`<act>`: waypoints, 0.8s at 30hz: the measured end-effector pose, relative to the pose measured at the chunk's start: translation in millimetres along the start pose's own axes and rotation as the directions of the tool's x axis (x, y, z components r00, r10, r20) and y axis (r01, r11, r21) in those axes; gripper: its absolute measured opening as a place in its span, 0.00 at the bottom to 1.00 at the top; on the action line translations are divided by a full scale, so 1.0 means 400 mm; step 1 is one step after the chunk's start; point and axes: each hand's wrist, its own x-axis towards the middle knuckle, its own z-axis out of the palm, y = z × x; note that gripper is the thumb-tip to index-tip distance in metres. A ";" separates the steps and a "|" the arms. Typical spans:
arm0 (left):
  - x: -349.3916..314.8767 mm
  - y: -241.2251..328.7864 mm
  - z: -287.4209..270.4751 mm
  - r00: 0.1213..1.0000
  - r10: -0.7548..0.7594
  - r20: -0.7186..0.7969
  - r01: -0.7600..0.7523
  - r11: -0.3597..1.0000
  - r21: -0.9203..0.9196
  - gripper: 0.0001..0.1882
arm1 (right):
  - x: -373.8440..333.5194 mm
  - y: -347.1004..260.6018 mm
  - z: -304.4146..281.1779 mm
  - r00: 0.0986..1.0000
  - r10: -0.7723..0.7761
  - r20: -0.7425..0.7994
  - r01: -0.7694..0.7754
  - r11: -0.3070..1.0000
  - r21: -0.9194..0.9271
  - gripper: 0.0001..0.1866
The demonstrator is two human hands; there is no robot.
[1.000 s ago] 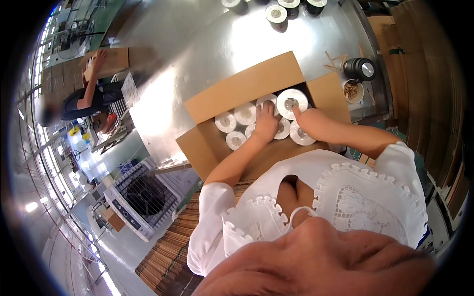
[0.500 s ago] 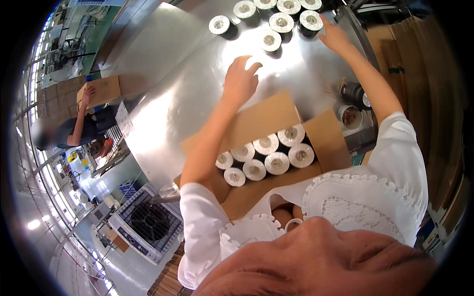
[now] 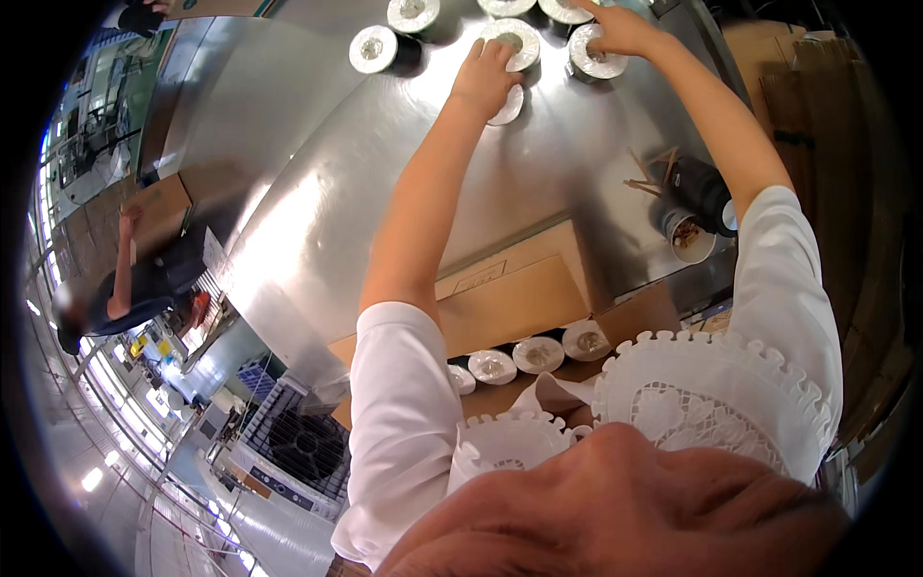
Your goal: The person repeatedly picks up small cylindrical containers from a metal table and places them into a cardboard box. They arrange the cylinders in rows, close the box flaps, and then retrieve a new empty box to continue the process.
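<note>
Black rolls with white wrapped ends stand on the metal bench ahead. My left hand (image 3: 484,82) is closed over the nearest roll (image 3: 507,107), which it partly covers; its fingertips overlap the roll behind (image 3: 519,43). My right hand (image 3: 620,32) is on another roll (image 3: 598,60) to the right, thumb at its top and a finger reaching along its far side. Close to my body, an open cardboard box (image 3: 519,313) holds more such rolls (image 3: 538,356), standing upright. Its raised flap and my clothing hide part of them.
A cup (image 3: 694,248) with small brown bits, a dark cylinder (image 3: 707,192) and thin wooden sticks (image 3: 654,173) are at the bench's right. Flat cardboard (image 3: 817,144) stands beyond. At left, a person (image 3: 125,279) handles a carton (image 3: 159,212) near a fan unit (image 3: 293,438).
Both hands have moved onto rolls, my left one reaching forward from above the bench. The two rolls under my hands have shifted slightly toward me. My view has tilted farther from the box.
</note>
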 end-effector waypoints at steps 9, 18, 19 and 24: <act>-0.142 -0.002 -0.070 0.964 -0.224 0.143 0.264 0.871 -0.415 0.22 | 0.010 0.002 0.187 0.954 0.095 -0.284 -0.013 0.961 0.275 0.41; -0.895 0.087 -0.464 0.532 -0.840 0.110 0.181 -0.014 -0.983 0.15 | -0.367 -0.134 0.252 0.992 0.092 -0.084 -0.055 0.928 0.367 0.35; -0.985 0.156 -0.508 0.491 -0.846 0.210 0.047 -0.215 -0.975 0.14 | -0.396 -0.149 0.234 0.994 0.090 -0.067 -0.057 0.922 0.382 0.34; -1.193 0.420 -0.571 0.477 -0.695 0.539 0.034 -0.598 -0.801 0.14 | -0.387 0.065 0.432 0.987 0.027 -0.158 0.000 0.985 0.171 0.51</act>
